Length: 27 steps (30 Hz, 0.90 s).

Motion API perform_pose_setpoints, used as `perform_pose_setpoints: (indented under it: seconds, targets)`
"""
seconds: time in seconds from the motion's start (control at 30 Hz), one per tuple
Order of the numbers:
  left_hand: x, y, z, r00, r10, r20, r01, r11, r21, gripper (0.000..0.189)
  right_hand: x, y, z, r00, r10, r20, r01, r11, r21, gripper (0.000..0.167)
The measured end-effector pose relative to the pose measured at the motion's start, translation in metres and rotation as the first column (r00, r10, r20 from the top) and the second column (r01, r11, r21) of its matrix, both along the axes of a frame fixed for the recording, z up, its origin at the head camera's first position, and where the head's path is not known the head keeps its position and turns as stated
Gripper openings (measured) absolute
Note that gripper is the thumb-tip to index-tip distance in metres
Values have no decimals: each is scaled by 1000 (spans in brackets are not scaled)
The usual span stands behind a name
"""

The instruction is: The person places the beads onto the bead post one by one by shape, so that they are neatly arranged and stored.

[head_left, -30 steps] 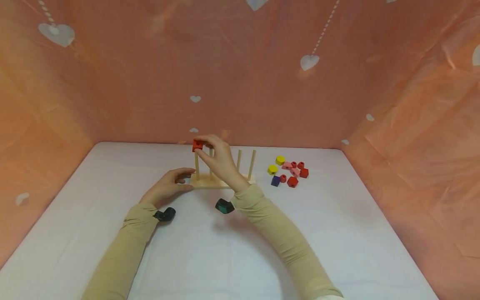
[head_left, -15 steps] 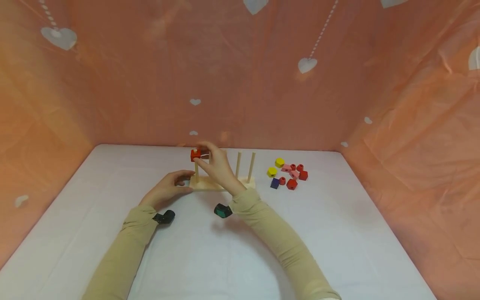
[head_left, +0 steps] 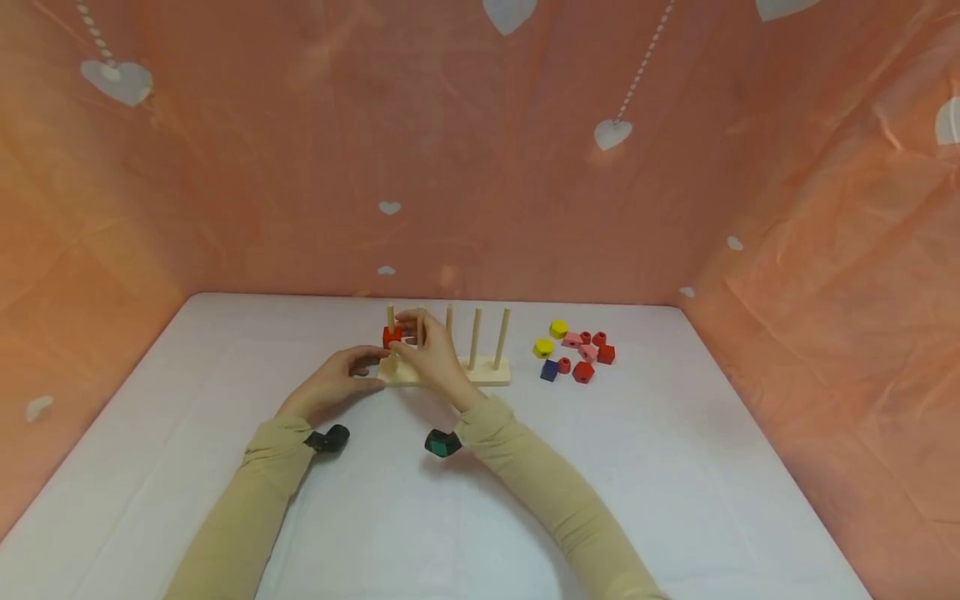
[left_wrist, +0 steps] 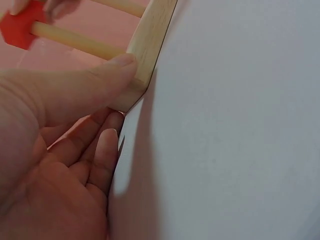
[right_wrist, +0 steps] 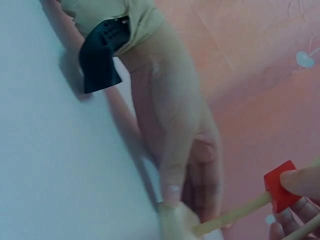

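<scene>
A pale wooden peg stand [head_left: 491,372] with several upright pegs sits on the table. My left hand [head_left: 330,381] grips the stand's left end. In the left wrist view, its thumb lies on the base [left_wrist: 156,35] and its fingers bend at the end. My right hand [head_left: 437,360] pinches a red block bead [head_left: 392,337] threaded on the leftmost peg, roughly midway down, with the peg tip showing above. In the right wrist view, the thumb presses one side of the red bead [right_wrist: 278,187]; other fingers are partly out of frame.
Right of the stand lie loose beads: two yellow hexagonal ones [head_left: 543,348], pink ones [head_left: 588,352], several red ones [head_left: 583,372] and a dark blue cube [head_left: 550,370]. A peach cloth [head_left: 480,167] with pale hearts rises behind the white table [head_left: 390,517].
My right hand has lowered the red bead from the tip of the leftmost peg to about its middle. My left hand keeps holding the stand's end.
</scene>
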State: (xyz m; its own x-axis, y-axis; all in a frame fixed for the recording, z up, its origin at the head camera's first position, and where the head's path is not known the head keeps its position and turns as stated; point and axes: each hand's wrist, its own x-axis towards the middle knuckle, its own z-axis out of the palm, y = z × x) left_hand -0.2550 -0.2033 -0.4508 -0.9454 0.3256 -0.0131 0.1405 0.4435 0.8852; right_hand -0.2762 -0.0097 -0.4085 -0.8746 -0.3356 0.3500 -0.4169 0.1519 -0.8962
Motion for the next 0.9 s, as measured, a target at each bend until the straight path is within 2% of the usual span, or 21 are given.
perform_pose_setpoints:
  seconds: [0.13,0.3,0.4,0.67,0.9]
  targets:
    - [1,1,0,998,-17,-59,17,1000,-16,55,1,0,-10,999,4,46,-4,1000,19,36]
    - [1,3,0,999,5,-53,-6,1000,-30,58,3,0,-22,994,33,100,-35,999,25,38]
    - [1,2,0,997,11,-77,-15,998,-53,57,3,-1,-29,991,43,125,-48,998,32,37]
    - [3,0,4,998,28,-52,-30,999,-38,55,5,1,-31,996,42,80,-51,992,114,36]
    - [2,3,4,997,24,-69,-28,998,-58,53,5,7,-32,995,51,82,-65,983,173,37]
